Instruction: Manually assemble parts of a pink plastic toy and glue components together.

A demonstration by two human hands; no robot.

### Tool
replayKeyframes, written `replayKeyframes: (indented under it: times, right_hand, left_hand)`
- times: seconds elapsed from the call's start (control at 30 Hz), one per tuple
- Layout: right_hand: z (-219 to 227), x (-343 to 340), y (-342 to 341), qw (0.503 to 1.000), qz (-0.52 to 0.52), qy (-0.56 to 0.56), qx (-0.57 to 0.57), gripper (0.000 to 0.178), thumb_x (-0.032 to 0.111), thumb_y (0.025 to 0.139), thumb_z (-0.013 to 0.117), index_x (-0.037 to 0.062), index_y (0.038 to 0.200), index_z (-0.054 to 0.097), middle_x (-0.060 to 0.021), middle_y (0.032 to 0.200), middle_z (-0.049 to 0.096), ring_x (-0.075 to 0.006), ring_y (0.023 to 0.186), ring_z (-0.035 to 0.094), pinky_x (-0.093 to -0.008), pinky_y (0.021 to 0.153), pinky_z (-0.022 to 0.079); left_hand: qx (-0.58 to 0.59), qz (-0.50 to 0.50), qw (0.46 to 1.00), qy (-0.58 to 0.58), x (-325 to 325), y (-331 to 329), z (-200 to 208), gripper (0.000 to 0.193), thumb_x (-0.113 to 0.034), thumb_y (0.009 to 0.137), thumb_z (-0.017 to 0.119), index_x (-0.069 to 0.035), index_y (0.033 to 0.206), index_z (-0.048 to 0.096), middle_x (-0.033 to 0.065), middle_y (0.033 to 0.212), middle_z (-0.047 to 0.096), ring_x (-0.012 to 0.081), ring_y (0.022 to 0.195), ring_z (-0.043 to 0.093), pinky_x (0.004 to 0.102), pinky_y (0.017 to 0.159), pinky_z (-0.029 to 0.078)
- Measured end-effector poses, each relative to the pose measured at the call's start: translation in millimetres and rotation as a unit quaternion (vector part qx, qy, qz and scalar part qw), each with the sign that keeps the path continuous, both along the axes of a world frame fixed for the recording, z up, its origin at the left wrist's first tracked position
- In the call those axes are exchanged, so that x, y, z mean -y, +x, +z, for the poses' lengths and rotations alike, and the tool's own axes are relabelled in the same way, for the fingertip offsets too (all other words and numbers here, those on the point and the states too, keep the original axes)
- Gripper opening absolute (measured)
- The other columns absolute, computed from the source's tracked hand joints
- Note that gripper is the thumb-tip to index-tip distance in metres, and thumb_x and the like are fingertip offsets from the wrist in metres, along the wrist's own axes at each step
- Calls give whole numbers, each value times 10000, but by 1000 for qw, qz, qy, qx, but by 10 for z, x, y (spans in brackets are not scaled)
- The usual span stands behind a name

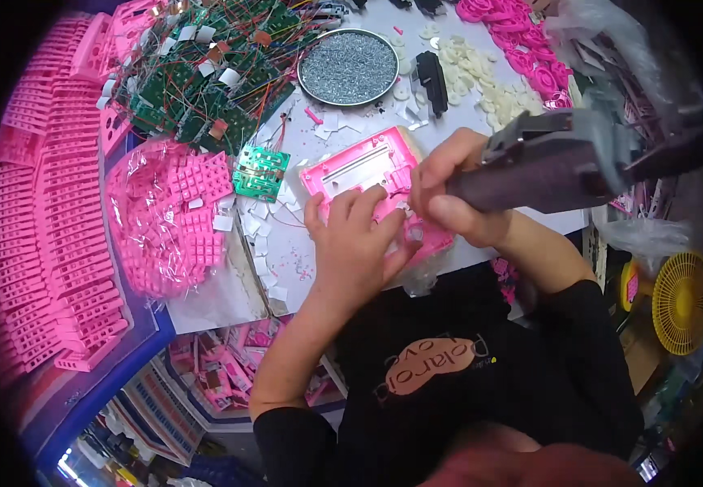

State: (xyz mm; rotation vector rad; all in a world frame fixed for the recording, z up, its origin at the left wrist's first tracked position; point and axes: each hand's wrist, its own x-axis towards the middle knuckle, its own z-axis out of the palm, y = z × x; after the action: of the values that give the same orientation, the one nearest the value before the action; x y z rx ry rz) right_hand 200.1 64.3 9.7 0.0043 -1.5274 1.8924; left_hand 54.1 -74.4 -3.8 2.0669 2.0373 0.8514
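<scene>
A pink plastic casing (350,169) with a long slotted window lies on the white table in front of me. Over its near left part curls my left hand (357,243), fingers bent and gripping it against the table. My right hand (458,191) is closed round the front end of a dark power screwdriver (538,169), held slanting above the casing's right side. The tool's tip is hidden behind my fingers. Left of the casing sits a green circuit board (261,173) with thin wires.
A round dish (348,68) of small metal screws stands beyond the casing. Wired circuit boards (205,89) heap up at the back left, beside a bag of pink keypads (174,215). Cream plastic discs (465,69) and pink parts (522,49) lie at the back right. Pink casings (59,203) are stacked far left.
</scene>
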Motion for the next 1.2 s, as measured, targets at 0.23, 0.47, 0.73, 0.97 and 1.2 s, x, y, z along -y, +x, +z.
replayKeyframes:
  times: [0.23, 0.47, 0.73, 0.97, 1.2]
  right_hand:
    - [-204, -40, 27, 986, -4, 122, 113, 165, 100, 913, 665, 48, 975, 521, -88, 765, 632, -160, 672, 599, -312, 614, 485]
    - [-139, -135, -93, 981, 25, 107, 162, 256, 177, 876, 728, 57, 1042, 575, -32, 750, 600, -136, 639, 559, -296, 598, 466]
    - [444, -720, -84, 998, -51, 1, 43, 369, 189, 925, 645, 41, 1235, 508, 1, 639, 445, -114, 503, 445, -285, 491, 382]
    - [697, -888, -54, 965, -215, -22, 147, 364, 12, 832, 678, -14, 1163, 528, -53, 629, 542, -158, 483, 558, -285, 423, 397]
    - [564, -958, -195, 972, -182, 2, 146, 380, 59, 846, 728, -23, 1165, 539, -62, 655, 600, -115, 516, 563, -252, 461, 415]
  left_hand:
    - [-56, -12, 998, 3, 2, -14, -121, 271, -276, 718, 769, -105, 918, 702, 52, 1216, 633, 263, 1123, 568, 623, 1040, 275]
    - [-41, 6, 999, 35, 19, 35, -104, 300, -237, 752, 762, -71, 986, 674, 90, 1234, 635, 278, 1132, 572, 581, 1043, 306]
    - [-29, 292, 955, -35, 198, -1075, 71, 126, -122, 861, 676, -22, 936, 689, 160, 893, 683, 342, 855, 653, 442, 802, 498]
    - [-99, 334, 936, 44, 248, -1606, 109, 227, -199, 850, 733, -23, 990, 704, 155, 1039, 671, 341, 969, 631, 446, 854, 491]
    - [-134, 341, 930, 28, 153, -1789, -88, 141, -144, 860, 703, -34, 948, 713, 151, 1048, 662, 349, 961, 618, 444, 855, 481]
